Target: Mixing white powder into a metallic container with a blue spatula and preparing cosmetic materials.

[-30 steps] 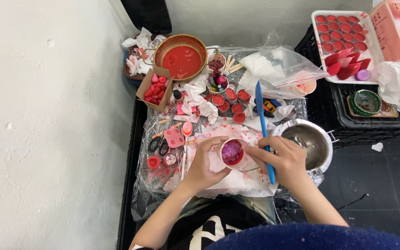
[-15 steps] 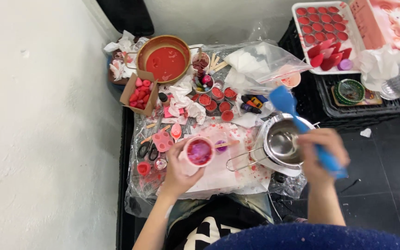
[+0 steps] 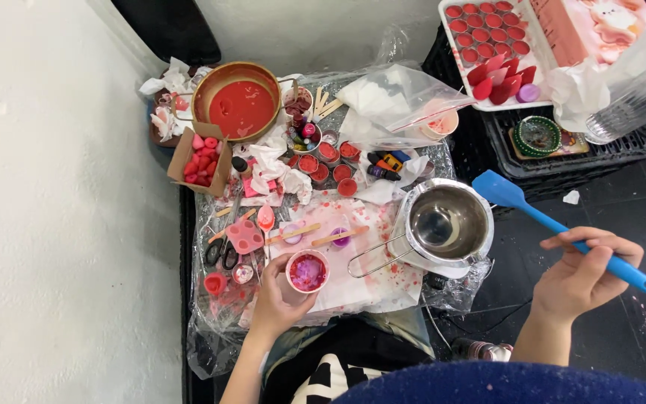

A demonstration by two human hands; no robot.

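My left hand (image 3: 278,299) grips a small white cup of purple-pink wax (image 3: 307,271), held low over the stained white paper (image 3: 368,284) near the front of the plastic-covered work surface. My right hand (image 3: 581,280) is out to the right over the dark floor, closed on the handle of a blue silicone spatula (image 3: 555,224) whose blade points up and left. Between the hands stands a steel melting pot (image 3: 446,223) with a wire handle, its inside bare metal.
A copper pan of red wax (image 3: 239,106) sits at the back, beside a cardboard box of pink pieces (image 3: 200,158). Small red-filled tins (image 3: 329,161), black scissors (image 3: 222,251), wooden sticks and a pink mould lie around. Black crates (image 3: 585,153) carry a white tray of red candles.
My right hand has swung the blue spatula away from the cup, past the steel pot, out to the right. My left hand keeps the cup, drawn slightly toward me.
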